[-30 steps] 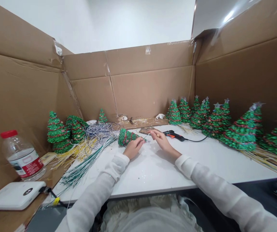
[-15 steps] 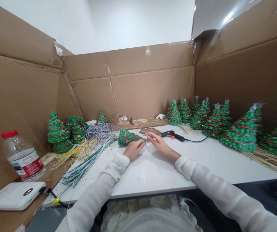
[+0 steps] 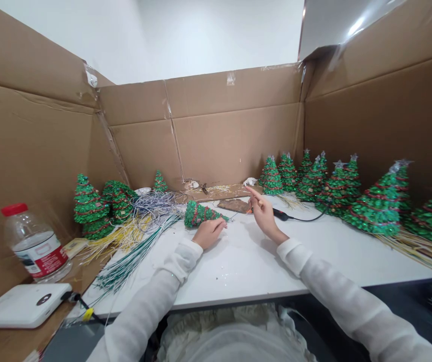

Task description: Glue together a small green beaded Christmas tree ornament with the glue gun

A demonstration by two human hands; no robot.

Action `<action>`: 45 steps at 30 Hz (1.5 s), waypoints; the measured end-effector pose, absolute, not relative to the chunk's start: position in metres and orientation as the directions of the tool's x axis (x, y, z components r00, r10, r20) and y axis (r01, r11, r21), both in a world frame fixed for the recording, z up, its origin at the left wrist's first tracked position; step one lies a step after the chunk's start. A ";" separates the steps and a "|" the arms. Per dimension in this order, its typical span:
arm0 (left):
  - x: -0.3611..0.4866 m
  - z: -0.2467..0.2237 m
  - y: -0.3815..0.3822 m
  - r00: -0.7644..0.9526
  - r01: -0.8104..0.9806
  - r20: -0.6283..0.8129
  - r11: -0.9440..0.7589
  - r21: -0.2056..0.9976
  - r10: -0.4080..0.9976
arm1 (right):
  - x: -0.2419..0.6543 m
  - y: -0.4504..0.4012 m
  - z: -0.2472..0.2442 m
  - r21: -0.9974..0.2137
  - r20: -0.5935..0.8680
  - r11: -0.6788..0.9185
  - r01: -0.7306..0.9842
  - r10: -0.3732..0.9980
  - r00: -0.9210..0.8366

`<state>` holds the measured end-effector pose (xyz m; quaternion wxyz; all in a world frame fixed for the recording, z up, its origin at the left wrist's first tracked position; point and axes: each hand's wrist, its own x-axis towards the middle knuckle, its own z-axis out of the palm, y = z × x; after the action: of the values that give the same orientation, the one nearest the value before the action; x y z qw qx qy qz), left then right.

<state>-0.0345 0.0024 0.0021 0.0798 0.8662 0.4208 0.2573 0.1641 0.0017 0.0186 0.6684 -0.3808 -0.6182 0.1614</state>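
A small green Christmas tree (image 3: 198, 214), wound with red garland, lies on its side on the white table with its tip to the right. My left hand (image 3: 209, 234) is closed round the tree near that tip, which shows just past the fingers with a thin clear strand by it. My right hand (image 3: 264, 213) is raised over the glue gun (image 3: 281, 214), index finger stretched out and the others bent. It covers most of the gun, so whether it touches it is hidden. Beside the gun lies a brown stained pad (image 3: 234, 205).
Several finished trees with star tops (image 3: 338, 186) stand at the right, and more trees (image 3: 91, 203) at the left. Bundles of green (image 3: 133, 256), yellow and white strands lie left. A bottle (image 3: 37, 244) and a white device (image 3: 22, 305) are nearby. Cardboard walls (image 3: 234, 136) surround the table.
My right hand has left the tree's tip and moved right and slightly up, in front of the glue gun. My left hand and the tree have stayed put.
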 end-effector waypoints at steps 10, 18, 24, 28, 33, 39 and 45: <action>-0.035 0.000 0.004 0.505 0.705 0.346 -0.609 0.364 0.791 | 0.158 -0.001 0.016 -0.735 0.670 0.641 0.222 0.737 0.091; -0.035 0.001 0.004 0.537 0.693 0.334 -0.631 0.349 0.775 | 0.166 0.002 0.021 -0.733 0.679 0.649 0.204 0.679 0.281; -0.035 -0.002 0.006 0.531 0.701 0.344 -0.630 0.335 0.774 | 0.172 0.002 0.024 -0.709 0.691 0.668 0.226 0.597 0.407; -0.035 -0.001 0.005 0.501 0.720 0.348 -0.605 0.341 0.793 | 0.177 0.003 0.028 -0.718 0.671 0.665 0.208 0.579 0.463; -0.036 0.000 0.006 0.492 0.728 0.341 -0.593 0.344 0.801 | 0.178 0.005 0.027 -0.720 0.676 0.661 0.211 0.597 0.432; -0.038 -0.003 0.007 0.472 0.745 0.329 -0.570 0.347 0.818 | 0.175 0.009 0.022 -0.733 0.660 0.664 0.148 0.641 0.392; -0.037 -0.003 0.007 0.484 0.757 0.308 -0.569 0.322 0.819 | 0.175 0.010 0.020 -0.756 0.606 0.652 0.055 0.667 0.432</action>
<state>-0.0368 0.0068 -0.0031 0.0712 0.8584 0.4590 0.2177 0.1747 0.0102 0.0202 0.7630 -0.3659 -0.4936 0.2007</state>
